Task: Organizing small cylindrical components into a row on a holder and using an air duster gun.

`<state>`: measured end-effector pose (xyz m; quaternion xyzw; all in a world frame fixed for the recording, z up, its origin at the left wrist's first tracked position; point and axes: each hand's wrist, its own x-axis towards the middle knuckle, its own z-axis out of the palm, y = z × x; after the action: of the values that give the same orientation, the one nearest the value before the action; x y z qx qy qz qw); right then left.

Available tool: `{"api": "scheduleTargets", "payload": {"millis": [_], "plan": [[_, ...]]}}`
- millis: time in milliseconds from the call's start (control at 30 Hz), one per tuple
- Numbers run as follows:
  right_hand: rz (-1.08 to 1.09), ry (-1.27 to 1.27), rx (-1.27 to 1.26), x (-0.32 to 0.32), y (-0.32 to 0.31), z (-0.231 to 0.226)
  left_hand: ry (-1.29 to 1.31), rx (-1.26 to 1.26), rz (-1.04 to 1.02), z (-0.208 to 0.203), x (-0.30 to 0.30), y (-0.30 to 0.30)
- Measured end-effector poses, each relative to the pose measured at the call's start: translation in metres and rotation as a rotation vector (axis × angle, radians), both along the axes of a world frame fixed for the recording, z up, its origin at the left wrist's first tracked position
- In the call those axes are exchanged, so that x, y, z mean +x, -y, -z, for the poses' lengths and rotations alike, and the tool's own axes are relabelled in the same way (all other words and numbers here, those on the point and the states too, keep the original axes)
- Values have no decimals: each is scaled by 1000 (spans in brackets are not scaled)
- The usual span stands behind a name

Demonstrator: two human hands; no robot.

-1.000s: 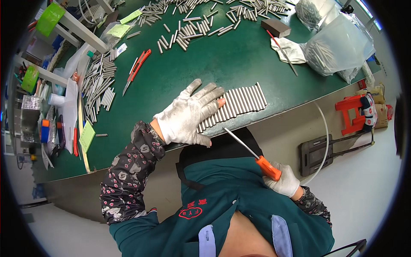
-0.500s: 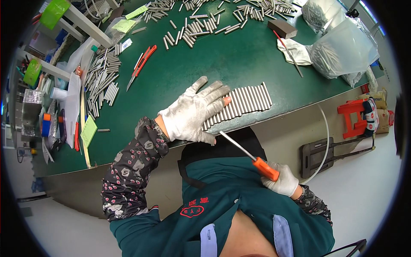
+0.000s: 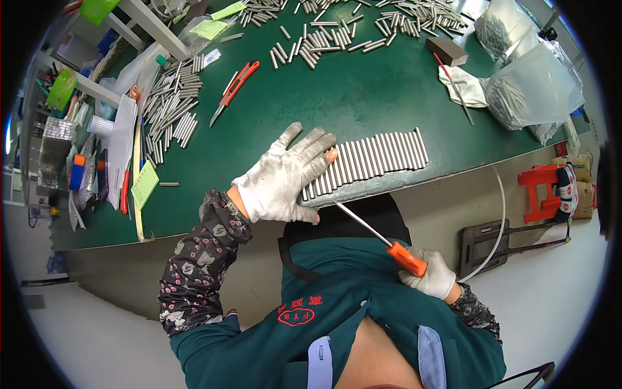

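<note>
My left hand, in a white knit glove, lies with fingers spread on the left end of a row of metal pins. The pins are packed side by side along the table's front edge, and the hand hides some at that end. In my right hand, also gloved, is an orange-handled tool with a slim steel shaft, shaped like a screwdriver. Its shaft slants up and left, the far end close under the table edge by the row's left part. I cannot tell whether it touches a pin.
Loose pins are heaped at the left, more at the back. A red cutter lies between. Bags of pins, a white cloth and a brown block are at the right. A red stool stands beyond the table.
The view has shifted, and table things appear farther right. Against the row, my left hand has slid left, baring more pins. The tool's far end also sits a little farther left along the row.
</note>
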<state>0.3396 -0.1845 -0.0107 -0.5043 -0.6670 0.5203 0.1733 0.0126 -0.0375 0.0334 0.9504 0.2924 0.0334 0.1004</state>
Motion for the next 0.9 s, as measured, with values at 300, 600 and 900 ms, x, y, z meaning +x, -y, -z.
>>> {"api": "scheduleTargets", "payload": {"millis": [300, 600, 900], "plan": [[-25, -11, 14, -5, -5, -3, 76, 26, -19, 5, 1, 3], [-76, 35, 47, -10, -9, -3, 21, 18, -46, 0, 6, 5], [-55, 27, 73, -5, -11, -8, -9, 55, -51, 7, 2, 5]]}}
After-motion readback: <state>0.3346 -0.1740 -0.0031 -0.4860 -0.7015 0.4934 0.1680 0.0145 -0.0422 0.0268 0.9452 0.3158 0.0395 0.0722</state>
